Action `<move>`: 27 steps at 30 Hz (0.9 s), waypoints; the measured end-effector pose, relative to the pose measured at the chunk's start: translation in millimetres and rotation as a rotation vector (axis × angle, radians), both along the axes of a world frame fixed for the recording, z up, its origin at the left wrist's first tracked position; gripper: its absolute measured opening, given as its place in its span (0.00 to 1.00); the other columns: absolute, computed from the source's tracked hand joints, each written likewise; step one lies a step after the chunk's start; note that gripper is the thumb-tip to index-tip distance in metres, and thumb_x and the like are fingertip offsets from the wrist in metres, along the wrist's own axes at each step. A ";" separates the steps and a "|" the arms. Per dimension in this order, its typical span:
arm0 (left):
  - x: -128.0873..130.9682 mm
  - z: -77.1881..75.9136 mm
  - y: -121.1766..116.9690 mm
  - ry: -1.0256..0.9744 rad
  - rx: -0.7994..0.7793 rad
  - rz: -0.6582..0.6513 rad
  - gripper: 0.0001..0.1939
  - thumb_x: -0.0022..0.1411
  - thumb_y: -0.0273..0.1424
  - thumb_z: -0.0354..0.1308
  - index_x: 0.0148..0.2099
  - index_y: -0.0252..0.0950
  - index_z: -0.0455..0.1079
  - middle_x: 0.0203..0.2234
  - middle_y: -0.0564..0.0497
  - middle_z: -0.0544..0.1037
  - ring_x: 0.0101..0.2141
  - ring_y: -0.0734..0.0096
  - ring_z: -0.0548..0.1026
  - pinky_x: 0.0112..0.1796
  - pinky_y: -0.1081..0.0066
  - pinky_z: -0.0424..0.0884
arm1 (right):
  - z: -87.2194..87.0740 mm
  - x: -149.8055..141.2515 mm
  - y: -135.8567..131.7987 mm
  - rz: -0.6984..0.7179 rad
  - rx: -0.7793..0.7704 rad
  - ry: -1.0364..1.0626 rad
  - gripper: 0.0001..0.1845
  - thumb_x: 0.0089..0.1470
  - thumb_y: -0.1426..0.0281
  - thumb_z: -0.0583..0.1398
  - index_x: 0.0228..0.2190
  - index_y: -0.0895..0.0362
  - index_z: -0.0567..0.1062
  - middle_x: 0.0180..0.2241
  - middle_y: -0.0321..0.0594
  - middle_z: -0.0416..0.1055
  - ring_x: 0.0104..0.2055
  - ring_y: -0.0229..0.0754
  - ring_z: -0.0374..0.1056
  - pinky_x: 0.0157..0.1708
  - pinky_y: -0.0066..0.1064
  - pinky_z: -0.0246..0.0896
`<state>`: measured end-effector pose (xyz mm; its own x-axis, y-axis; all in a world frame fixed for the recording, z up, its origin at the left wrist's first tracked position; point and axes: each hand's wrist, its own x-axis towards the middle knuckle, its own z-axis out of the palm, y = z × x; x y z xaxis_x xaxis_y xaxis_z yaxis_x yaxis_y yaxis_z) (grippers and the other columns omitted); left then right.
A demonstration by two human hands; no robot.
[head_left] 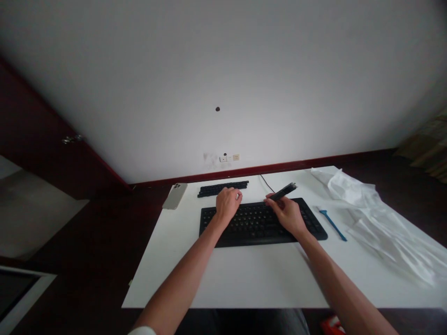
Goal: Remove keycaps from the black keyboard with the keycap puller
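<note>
A black keyboard (260, 225) lies on the white table (244, 274) in front of me. My left hand (227, 203) hovers over the keyboard's far left edge with its fingers curled; what they hold, if anything, is hidden. My right hand (287, 211) is over the keyboard's right half, closed around a dark slim tool (283, 191) that points up and to the right. A black strip of keys (222, 188) lies just beyond the keyboard.
A phone (175, 195) lies face down at the table's far left corner. A blue stick tool (333, 224) lies right of the keyboard. Crumpled clear plastic wrapping (380, 223) covers the table's right side. A black cable (267, 182) runs off the far edge.
</note>
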<state>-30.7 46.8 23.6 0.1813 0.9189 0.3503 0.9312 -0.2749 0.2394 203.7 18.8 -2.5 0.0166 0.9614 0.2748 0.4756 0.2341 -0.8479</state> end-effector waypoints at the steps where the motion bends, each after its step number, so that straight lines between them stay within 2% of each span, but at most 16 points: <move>1: -3.6 -2.6 9.3 0.013 -0.006 0.011 0.09 0.70 0.31 0.57 0.39 0.41 0.80 0.33 0.50 0.79 0.37 0.65 0.72 0.39 0.68 0.66 | -0.2 0.1 0.1 -0.006 -0.001 -0.012 0.19 0.61 0.53 0.61 0.43 0.53 0.81 0.35 0.41 0.82 0.36 0.50 0.78 0.39 0.37 0.70; 6: -12.3 -14.9 33.1 0.058 -0.059 -0.004 0.09 0.68 0.30 0.58 0.40 0.42 0.81 0.36 0.50 0.81 0.39 0.64 0.72 0.42 0.68 0.67 | -3.4 0.0 1.4 -0.029 -0.001 0.001 0.20 0.61 0.52 0.61 0.43 0.54 0.82 0.34 0.41 0.82 0.35 0.49 0.78 0.38 0.36 0.69; 12: -15.5 -18.9 34.6 0.076 -0.061 0.034 0.06 0.67 0.31 0.61 0.42 0.43 0.80 0.38 0.50 0.81 0.42 0.62 0.72 0.44 0.66 0.67 | -0.9 -2.4 0.6 -0.018 -0.013 -0.025 0.20 0.61 0.53 0.61 0.44 0.54 0.82 0.32 0.41 0.82 0.32 0.48 0.77 0.35 0.36 0.67; 17: -12.3 -19.6 35.0 0.078 -0.058 0.072 0.06 0.67 0.30 0.60 0.41 0.42 0.79 0.38 0.49 0.81 0.42 0.61 0.73 0.45 0.64 0.67 | -1.2 -0.7 1.0 -0.016 -0.019 -0.034 0.20 0.61 0.53 0.61 0.44 0.53 0.81 0.33 0.40 0.82 0.33 0.47 0.76 0.36 0.36 0.67; 21: -11.9 -16.5 36.1 0.058 -0.051 0.078 0.07 0.66 0.29 0.62 0.46 0.42 0.77 0.41 0.50 0.80 0.44 0.61 0.73 0.48 0.64 0.67 | -3.1 0.6 1.6 -0.010 -0.016 -0.040 0.21 0.61 0.52 0.61 0.44 0.54 0.81 0.33 0.40 0.82 0.33 0.48 0.77 0.37 0.36 0.67; 24: -10.4 -9.0 30.1 0.033 -0.040 0.072 0.10 0.65 0.28 0.63 0.49 0.41 0.76 0.43 0.50 0.79 0.44 0.62 0.73 0.48 0.64 0.67 | -0.4 -0.3 0.0 -0.010 -0.030 -0.043 0.21 0.60 0.51 0.61 0.44 0.54 0.81 0.33 0.41 0.82 0.33 0.49 0.77 0.37 0.37 0.67; 27: 1.5 -2.4 6.1 -0.030 -0.015 0.022 0.11 0.65 0.30 0.64 0.49 0.41 0.75 0.44 0.49 0.76 0.44 0.63 0.73 0.47 0.65 0.68 | 4.1 -2.1 -2.8 -0.009 -0.032 -0.056 0.21 0.60 0.51 0.61 0.43 0.54 0.81 0.33 0.41 0.82 0.34 0.49 0.77 0.38 0.37 0.68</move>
